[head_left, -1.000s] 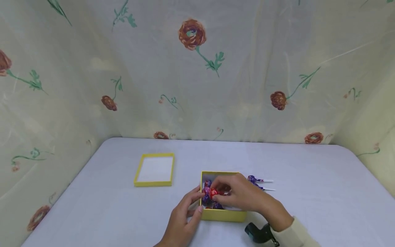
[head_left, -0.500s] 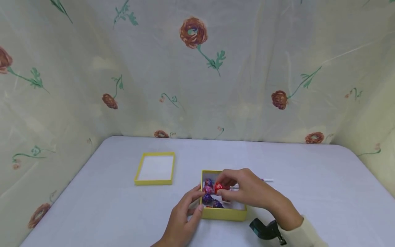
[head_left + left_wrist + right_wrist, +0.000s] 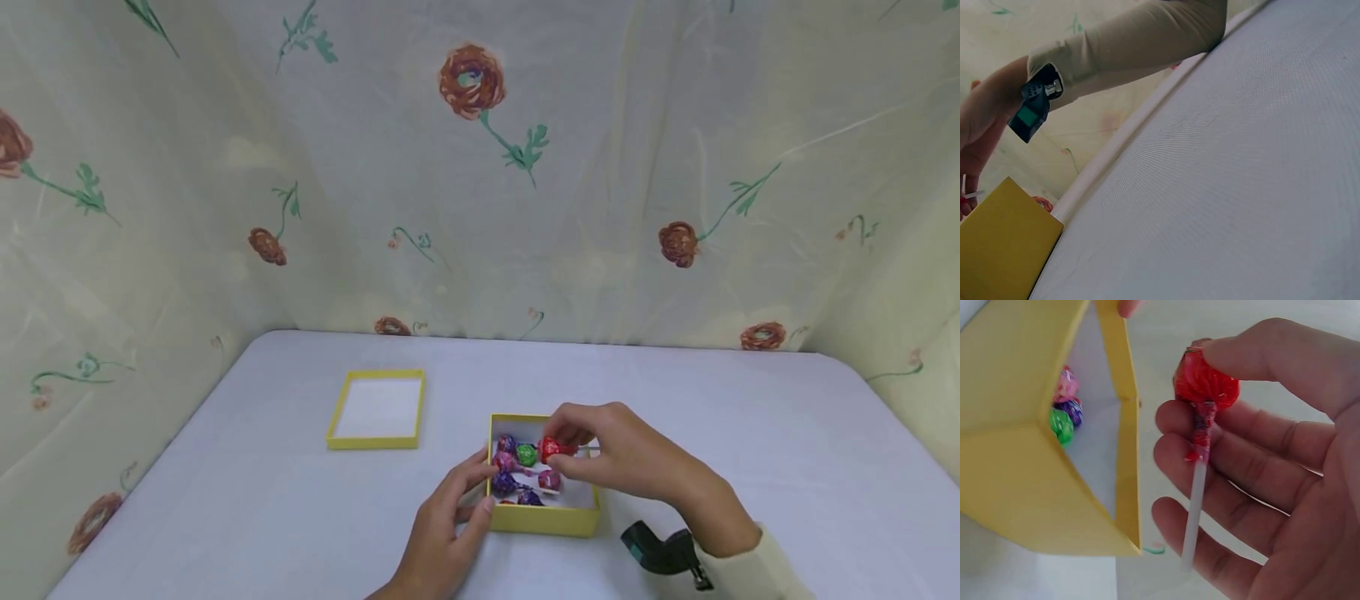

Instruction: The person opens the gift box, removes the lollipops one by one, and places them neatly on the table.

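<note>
My right hand (image 3: pixel 622 454) pinches a red-wrapped lollipop (image 3: pixel 1207 381) by its head between thumb and fingers, its white stick lying across the other fingers. The lollipop is over the right part of a yellow box (image 3: pixel 543 522). Several wrapped lollipops lie inside the box, among them a green one (image 3: pixel 527 454), a pink one (image 3: pixel 549 480) and a purple one (image 3: pixel 502 482). At the box's left wall, my left hand (image 3: pixel 446 525) holds the near corner, with fingers at the rim and thumb near the front edge.
A shallow yellow-rimmed lid (image 3: pixel 375 444), white inside, lies to the left behind the box. A black wrist camera (image 3: pixel 660 548) sits on the right wrist. A flowered curtain (image 3: pixel 480 208) hangs behind the white-covered table (image 3: pixel 225 500).
My right hand has moved to the right and slightly back with the red lollipop, uncovering the green and pink ones. It now hides the two lollipops beyond the box. The left hand stays put.
</note>
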A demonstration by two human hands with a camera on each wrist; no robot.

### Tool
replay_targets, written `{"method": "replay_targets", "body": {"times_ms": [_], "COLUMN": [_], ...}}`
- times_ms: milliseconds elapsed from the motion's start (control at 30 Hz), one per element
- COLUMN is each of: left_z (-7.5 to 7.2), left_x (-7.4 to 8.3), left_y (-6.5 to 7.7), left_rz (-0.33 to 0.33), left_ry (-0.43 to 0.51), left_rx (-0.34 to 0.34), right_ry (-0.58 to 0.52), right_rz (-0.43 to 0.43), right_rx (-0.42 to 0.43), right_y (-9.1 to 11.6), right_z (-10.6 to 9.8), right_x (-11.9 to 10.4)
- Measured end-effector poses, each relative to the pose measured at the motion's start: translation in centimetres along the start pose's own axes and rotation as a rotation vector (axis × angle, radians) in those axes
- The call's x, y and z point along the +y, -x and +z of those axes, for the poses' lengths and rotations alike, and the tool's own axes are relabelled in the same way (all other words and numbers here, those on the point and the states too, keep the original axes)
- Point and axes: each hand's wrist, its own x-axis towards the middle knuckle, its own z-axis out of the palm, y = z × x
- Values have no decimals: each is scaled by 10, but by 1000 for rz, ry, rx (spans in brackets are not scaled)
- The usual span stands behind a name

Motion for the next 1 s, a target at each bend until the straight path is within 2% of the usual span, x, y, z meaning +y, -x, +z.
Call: {"method": "replay_targets", "body": {"times_ms": [200, 433, 567, 1000], "left_z": [1, -1, 0, -2], "left_x": [-1, -1, -1, 3], "left_y": [0, 0, 0, -1], "left_rz": [-14, 2, 8, -48], "left_ry": [7, -21, -2, -10], "left_rx": [-26, 11, 4, -15], "right_ry": [31, 43, 55, 115], "right_rz": [61, 56, 78, 110], "right_rx": [2, 26, 44, 68], "right_y": [7, 6, 10, 27], "right_z": [-7, -9, -12, -16], "right_x": [7, 15, 19, 36]}}
